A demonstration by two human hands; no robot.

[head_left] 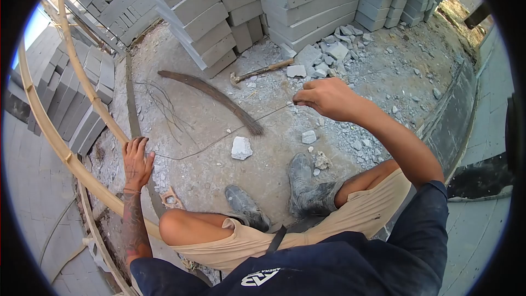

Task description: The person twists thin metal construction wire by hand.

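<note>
One wire (230, 134): thin strand, runs taut-ish across the dusty ground between both hands.
Handling: judged light, springy, kinks easily; best gripped near its ends.
Right hand (323, 98): fingertips pinched shut on the wire's far end, raised.
Left hand (137, 161): fingers loosely spread, pressing the near end against the bamboo pole (66, 148).
Around: hammer (260, 71), rubble, stacked concrete blocks (307, 5).
</note>
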